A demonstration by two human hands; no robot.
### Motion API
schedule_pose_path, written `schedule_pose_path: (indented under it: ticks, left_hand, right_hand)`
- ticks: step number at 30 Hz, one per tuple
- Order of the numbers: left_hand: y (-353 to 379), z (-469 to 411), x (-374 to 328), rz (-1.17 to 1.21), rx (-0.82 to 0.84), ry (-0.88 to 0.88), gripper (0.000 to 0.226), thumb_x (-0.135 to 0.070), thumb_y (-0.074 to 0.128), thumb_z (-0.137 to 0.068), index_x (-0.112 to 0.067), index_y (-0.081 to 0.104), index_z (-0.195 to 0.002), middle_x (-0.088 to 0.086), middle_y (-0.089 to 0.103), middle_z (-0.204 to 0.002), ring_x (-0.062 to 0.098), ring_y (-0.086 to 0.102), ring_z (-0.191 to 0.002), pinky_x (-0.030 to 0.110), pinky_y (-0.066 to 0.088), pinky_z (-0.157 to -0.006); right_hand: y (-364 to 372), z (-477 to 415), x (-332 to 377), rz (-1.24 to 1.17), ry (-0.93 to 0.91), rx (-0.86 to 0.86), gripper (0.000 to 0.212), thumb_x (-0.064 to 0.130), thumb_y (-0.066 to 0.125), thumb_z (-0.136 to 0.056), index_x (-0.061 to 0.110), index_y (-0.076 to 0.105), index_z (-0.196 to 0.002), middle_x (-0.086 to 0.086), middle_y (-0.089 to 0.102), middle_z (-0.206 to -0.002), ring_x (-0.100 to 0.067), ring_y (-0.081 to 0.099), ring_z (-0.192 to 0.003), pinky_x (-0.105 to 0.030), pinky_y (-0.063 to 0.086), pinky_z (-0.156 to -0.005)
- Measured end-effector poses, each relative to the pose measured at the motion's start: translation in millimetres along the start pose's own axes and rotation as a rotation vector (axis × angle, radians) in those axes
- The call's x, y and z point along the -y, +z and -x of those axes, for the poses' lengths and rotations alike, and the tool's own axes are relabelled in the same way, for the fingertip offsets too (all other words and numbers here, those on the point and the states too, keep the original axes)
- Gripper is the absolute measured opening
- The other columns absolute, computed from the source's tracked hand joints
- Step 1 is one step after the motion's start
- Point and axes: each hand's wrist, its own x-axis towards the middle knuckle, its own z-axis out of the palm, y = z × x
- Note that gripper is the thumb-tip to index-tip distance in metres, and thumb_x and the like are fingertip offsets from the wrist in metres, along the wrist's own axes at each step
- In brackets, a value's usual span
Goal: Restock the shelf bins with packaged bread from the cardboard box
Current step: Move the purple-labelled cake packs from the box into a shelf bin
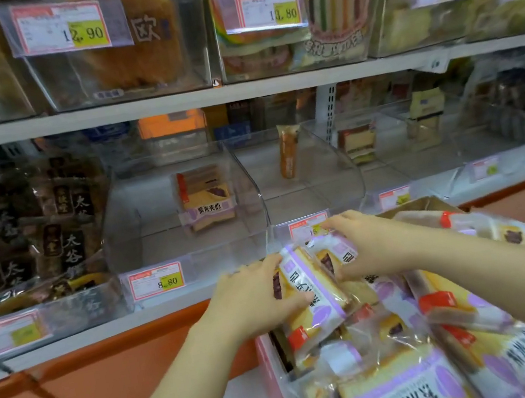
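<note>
A cardboard box (271,371) at lower right is heaped with several purple-and-white bread packs (408,393). My left hand (253,297) presses the left side of one raised bread pack (314,290). My right hand (366,244) grips the top of a second bread pack (336,254) right beside it. Both packs are lifted just above the box. Straight ahead on the shelf stands a clear bin (143,239) holding a single matching pack (205,198).
Left bin is full of dark-wrapped cakes (27,231). A bin to the right holds one upright brown roll (288,152). Price tags (156,280) line the shelf edge. An upper shelf (169,105) carries full bins. Orange base panels (78,396) run below.
</note>
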Motion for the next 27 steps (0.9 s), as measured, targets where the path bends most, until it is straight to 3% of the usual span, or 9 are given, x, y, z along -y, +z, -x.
schedule_pose_path:
  ticks: [4,9,11,13,14,17,21,24,27]
  left_hand:
    - [5.7,0.2,-1.6,0.016,0.040,0.017,0.088,-0.079,0.042,-0.076,-0.039,0.012,-0.148,-0.003,0.059,-0.117,0.023,0.047,-0.120,0.041,0.032,-0.103]
    - [0.2,3.1,-7.0,0.143,-0.001,0.024,0.092,-0.076,0.053,-0.073,-0.045,0.006,-0.146,-0.006,0.047,-0.138,0.019,0.044,-0.127,0.041,0.027,-0.109]
    - [-3.9,4.2,-6.5,0.172,-0.032,0.000,0.091,-0.073,0.059,-0.072,-0.046,0.011,-0.144,-0.007,0.047,-0.133,0.019,0.048,-0.123,0.036,0.036,-0.101]
    - [-7.8,4.8,0.6,0.219,-0.032,-0.014,0.086,-0.067,0.064,-0.071,-0.047,0.018,-0.142,-0.009,0.047,-0.124,0.018,0.051,-0.117,0.034,0.042,-0.094]
    - [-11.1,4.5,5.4,0.277,-0.024,-0.015,0.083,-0.061,0.068,-0.072,-0.047,0.024,-0.140,-0.010,0.048,-0.122,0.017,0.052,-0.116,0.034,0.044,-0.095]
    - [-22.7,3.0,18.8,0.492,-0.019,-0.009,0.070,-0.039,0.077,-0.073,-0.038,0.043,-0.134,-0.013,0.054,-0.126,0.008,0.052,-0.115,0.024,0.044,-0.093]
    - [-37.5,3.9,24.8,0.677,-0.091,-0.012,0.059,-0.021,0.077,-0.079,-0.025,0.051,-0.132,-0.007,0.055,-0.110,0.002,0.055,-0.085,0.001,0.042,-0.062]
    - [-40.9,6.6,24.4,0.889,-0.142,-0.045,0.054,-0.013,0.077,-0.078,-0.023,0.056,-0.127,-0.006,0.054,-0.105,0.003,0.057,-0.082,0.011,0.052,-0.061]
    - [-38.5,3.1,26.5,1.038,-0.243,-0.085,0.052,-0.019,0.082,-0.073,-0.027,0.059,-0.119,-0.005,0.059,-0.115,0.012,0.062,-0.102,0.035,0.057,-0.084]
  right_hand:
    - [1.3,-5.6,-1.6,-0.018,0.038,0.020,0.088,0.043,0.071,-0.073,0.027,0.025,-0.146,-0.002,0.038,-0.141,-0.021,0.050,-0.120,-0.034,0.043,-0.100]
    - [-8.1,-8.4,1.4,-0.071,0.056,0.055,0.088,0.040,0.080,-0.070,0.023,0.034,-0.144,0.005,0.045,-0.142,-0.013,0.045,-0.126,-0.021,0.038,-0.096]
    - [-13.5,-5.5,4.0,-0.079,0.054,0.033,0.079,0.040,0.079,-0.072,0.023,0.041,-0.140,0.010,0.058,-0.115,-0.003,0.055,-0.100,-0.013,0.040,-0.076]
    - [-20.2,-1.5,5.8,-0.116,0.038,0.013,0.067,0.037,0.077,-0.075,0.024,0.047,-0.134,0.015,0.050,-0.076,0.004,0.049,-0.062,-0.010,0.034,-0.054]
    - [-24.1,-0.8,5.9,-0.128,0.026,-0.003,0.061,0.036,0.076,-0.076,0.023,0.050,-0.131,0.015,0.048,-0.071,0.003,0.046,-0.053,-0.011,0.035,-0.049]
    - [-34.7,1.2,8.0,-0.101,-0.005,-0.102,0.049,0.034,0.075,-0.077,0.022,0.058,-0.121,0.014,0.053,-0.083,0.000,0.052,-0.063,-0.010,0.037,-0.054]
    - [-45.5,6.2,13.0,-0.124,-0.049,-0.294,0.027,0.030,0.077,-0.075,0.022,0.065,-0.098,0.014,0.051,-0.065,0.005,0.051,-0.058,-0.011,0.037,-0.055]
    - [-59.7,14.5,12.7,-0.163,-0.065,-0.398,0.018,0.028,0.076,-0.077,0.024,0.063,-0.089,0.007,0.058,-0.067,0.005,0.049,-0.053,-0.010,0.038,-0.052]
    - [-74.4,21.9,10.7,-0.221,-0.082,-0.515,0.018,0.025,0.077,-0.077,0.029,0.061,-0.084,0.003,0.066,-0.074,0.002,0.052,-0.052,-0.013,0.043,-0.052]
